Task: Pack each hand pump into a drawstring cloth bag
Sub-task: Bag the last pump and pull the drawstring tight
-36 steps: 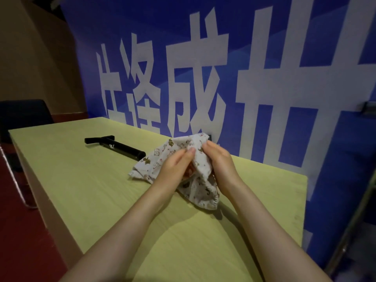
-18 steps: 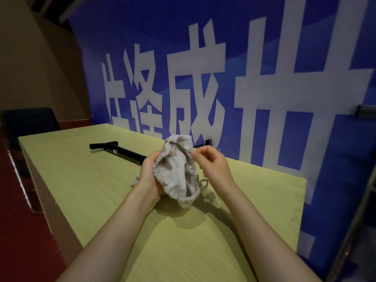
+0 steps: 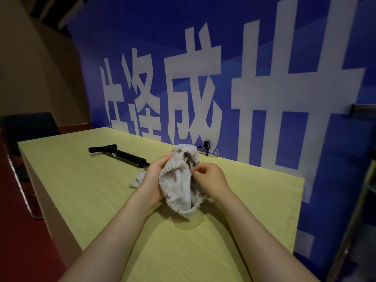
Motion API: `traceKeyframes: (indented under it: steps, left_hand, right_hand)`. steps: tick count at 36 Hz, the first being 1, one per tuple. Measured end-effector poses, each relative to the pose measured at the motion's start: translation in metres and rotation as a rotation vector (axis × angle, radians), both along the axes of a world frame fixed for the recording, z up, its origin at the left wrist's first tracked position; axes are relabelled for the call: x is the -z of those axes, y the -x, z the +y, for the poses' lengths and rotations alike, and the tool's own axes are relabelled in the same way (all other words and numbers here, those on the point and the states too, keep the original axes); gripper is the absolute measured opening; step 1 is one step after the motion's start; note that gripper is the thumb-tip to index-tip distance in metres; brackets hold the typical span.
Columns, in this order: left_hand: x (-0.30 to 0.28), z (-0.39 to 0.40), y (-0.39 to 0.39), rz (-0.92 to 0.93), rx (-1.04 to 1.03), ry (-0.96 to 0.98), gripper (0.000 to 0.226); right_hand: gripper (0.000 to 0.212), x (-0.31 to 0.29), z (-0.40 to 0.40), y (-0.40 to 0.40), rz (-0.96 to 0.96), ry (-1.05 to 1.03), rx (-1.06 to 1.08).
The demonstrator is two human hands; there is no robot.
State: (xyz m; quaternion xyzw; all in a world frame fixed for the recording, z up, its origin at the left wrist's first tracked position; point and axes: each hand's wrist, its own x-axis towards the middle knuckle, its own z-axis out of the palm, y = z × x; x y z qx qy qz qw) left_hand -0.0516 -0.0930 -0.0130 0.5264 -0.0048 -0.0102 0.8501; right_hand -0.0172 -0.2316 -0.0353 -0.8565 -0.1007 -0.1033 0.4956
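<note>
Event hall: banner (image 3: 203, 78), table (image 3: 81, 180).

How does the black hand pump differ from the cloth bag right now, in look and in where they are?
The hand pump is black, rigid and long; the cloth bag is pale, printed, soft and crumpled. The hand pump lies untouched on the table; the cloth bag is held by the left hand and right hand, its mouth spread open.

Hand pump (image 3: 122, 156): end toward 4 o'clock hidden behind left hand (image 3: 153, 179); white mark on barrel too small to read.
Drawstring cloth bag (image 3: 179, 186): print blurred; part toward 9 o'clock covered by left hand; cord not traceable.
Right hand (image 3: 211, 178): fingertips buried in bag folds.
Small black item (image 3: 207, 144) at banner foot: too small to identify.
Chair (image 3: 26, 129): cut by left edge.
</note>
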Motion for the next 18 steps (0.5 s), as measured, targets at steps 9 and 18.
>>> traceKeyframes:
  steps: [9,18]
  left_hand:
    - [0.007,0.026,-0.022,0.156,-0.043,-0.079,0.035]
    - [0.008,0.021,-0.010,-0.403,-0.536,-1.113,0.046]
  right_hand:
    - [0.027,-0.021,-0.017,0.001,0.318,-0.965,-0.158]
    - [0.027,-0.031,-0.032,0.010,0.400,-1.358,-0.279]
